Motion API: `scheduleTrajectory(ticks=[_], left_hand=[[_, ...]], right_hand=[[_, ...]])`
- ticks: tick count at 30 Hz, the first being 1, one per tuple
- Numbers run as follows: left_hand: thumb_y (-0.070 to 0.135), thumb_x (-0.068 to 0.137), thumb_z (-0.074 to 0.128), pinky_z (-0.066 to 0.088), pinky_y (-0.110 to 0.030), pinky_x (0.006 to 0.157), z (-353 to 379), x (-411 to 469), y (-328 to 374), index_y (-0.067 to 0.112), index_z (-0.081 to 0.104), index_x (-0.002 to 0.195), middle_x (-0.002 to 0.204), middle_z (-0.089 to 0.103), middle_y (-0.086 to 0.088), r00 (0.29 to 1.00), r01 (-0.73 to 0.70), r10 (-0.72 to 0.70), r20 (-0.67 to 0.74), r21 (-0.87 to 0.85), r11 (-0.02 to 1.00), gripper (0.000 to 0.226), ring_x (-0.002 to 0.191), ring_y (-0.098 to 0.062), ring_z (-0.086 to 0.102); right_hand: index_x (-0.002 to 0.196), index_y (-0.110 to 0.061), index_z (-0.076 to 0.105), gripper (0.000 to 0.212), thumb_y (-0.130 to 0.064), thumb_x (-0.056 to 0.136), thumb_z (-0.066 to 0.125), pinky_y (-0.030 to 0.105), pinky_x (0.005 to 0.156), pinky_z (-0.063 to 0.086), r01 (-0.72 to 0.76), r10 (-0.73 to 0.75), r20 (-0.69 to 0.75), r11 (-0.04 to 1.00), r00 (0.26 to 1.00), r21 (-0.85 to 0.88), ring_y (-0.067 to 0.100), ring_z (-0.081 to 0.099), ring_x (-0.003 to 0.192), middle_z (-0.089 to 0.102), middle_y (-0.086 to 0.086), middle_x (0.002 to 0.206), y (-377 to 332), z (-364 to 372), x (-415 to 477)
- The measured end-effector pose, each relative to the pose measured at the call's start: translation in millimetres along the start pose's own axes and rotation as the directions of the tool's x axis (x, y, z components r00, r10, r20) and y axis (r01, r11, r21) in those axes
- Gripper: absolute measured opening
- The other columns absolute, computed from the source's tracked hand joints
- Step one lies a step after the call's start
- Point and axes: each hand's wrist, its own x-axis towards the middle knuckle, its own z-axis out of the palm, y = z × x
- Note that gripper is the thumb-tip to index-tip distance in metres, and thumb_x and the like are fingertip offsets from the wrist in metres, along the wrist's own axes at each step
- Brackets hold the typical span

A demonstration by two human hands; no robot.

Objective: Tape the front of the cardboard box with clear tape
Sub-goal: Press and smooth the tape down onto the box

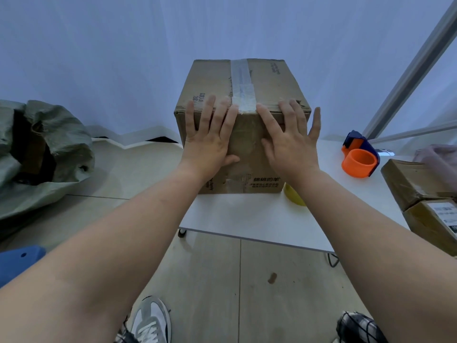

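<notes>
One cardboard box [243,115] stands on the white table [247,216], close to the table's left corner. It is brown, matte and scuffed, nearly a cube, its front face turned to the person. Dark print runs along the lower front and on the top. A single glossy strip of clear tape [242,87] crosses the top from the far edge straight toward the person, wrinkled where it reaches the near top edge. Whether it carries on down the front I cannot tell: the face between the hands looks faintly shiny, no more.

Both hands lie flat on the front face, nothing gripped. The left hand [210,137] has its fingers spread, their tips reaching over the top edge just left of the tape, thumb low on the cardboard. The right hand [289,142] presses just right of the tape, fingers fanned wide, with one finger standing off past the box's right corner.

To the right, well apart from the box, lies one tape dispenser [359,157], smooth plastic, an orange ring in a dark blue frame. A yellow rounded thing [295,195] peeks out beside the right forearm, mostly hidden. Two more cardboard parcels [420,194] are stacked at the table's right edge, the lower one with a white label. On the floor at left slumps one crumpled grey-green sack [44,149].
</notes>
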Motion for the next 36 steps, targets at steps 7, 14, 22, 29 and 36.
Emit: scheduleTrajectory(ticks=[7,14,22,29,36], left_hand=[[0.051,0.091,0.043,0.026,-0.039,0.094,-29,29,0,0.019,0.055,0.119,0.118,0.057,-0.006,0.995,0.047,-0.075,-0.063,-0.356,0.933,0.044,0.111,-0.029,0.051],[0.066,0.07,0.055,0.021,-0.043,0.093,0,23,17,0.014,0.04,0.117,0.118,0.052,-0.01,0.998,0.031,-0.04,-0.046,-0.173,0.985,0.072,0.107,-0.026,0.035],[0.042,0.096,0.037,0.022,-0.036,0.083,-18,34,12,0.016,0.059,0.095,0.098,0.061,-0.006,0.977,0.082,-0.138,-0.165,-0.312,0.947,0.034,0.094,-0.029,0.054],[0.054,0.091,0.035,0.021,-0.039,0.086,0,34,31,0.016,0.037,0.095,0.099,0.057,-0.012,0.957,0.209,-0.252,-0.141,-0.264,0.942,0.039,0.094,-0.023,0.032],[0.064,0.085,0.027,0.029,-0.042,0.088,-25,35,21,0.009,0.052,0.104,0.109,0.052,-0.013,0.988,0.15,-0.154,0.007,-0.269,0.951,0.063,0.103,-0.032,0.044]], right_hand=[[0.14,-0.033,0.036,0.051,-0.03,0.09,0.046,0.053,0.11,0.016,-0.074,0.074,0.003,0.99,0.997,0.123,0.024,0.026,0.133,0.041,0.007,0.141,-4,-8,3],[0.132,-0.034,0.049,0.042,-0.028,0.09,0.048,0.047,0.106,0.02,-0.122,0.127,-0.008,0.964,0.992,0.236,0.022,0.037,0.124,0.049,0.001,0.129,-3,-16,8],[0.125,-0.036,0.055,0.039,-0.026,0.087,0.05,0.045,0.103,0.02,-0.144,0.161,-0.033,0.943,0.986,0.299,0.023,0.04,0.119,0.053,0.0,0.123,-2,-13,10],[0.126,-0.037,0.054,0.049,-0.019,0.082,0.044,0.045,0.105,0.019,-0.174,0.177,0.018,0.929,0.984,0.326,0.022,0.038,0.12,0.051,-0.001,0.124,-4,-17,10],[0.133,-0.035,0.047,0.059,-0.01,0.08,0.045,0.047,0.107,0.015,-0.128,0.114,0.066,0.948,0.991,0.291,0.026,0.033,0.125,0.047,0.003,0.13,1,-21,7]])
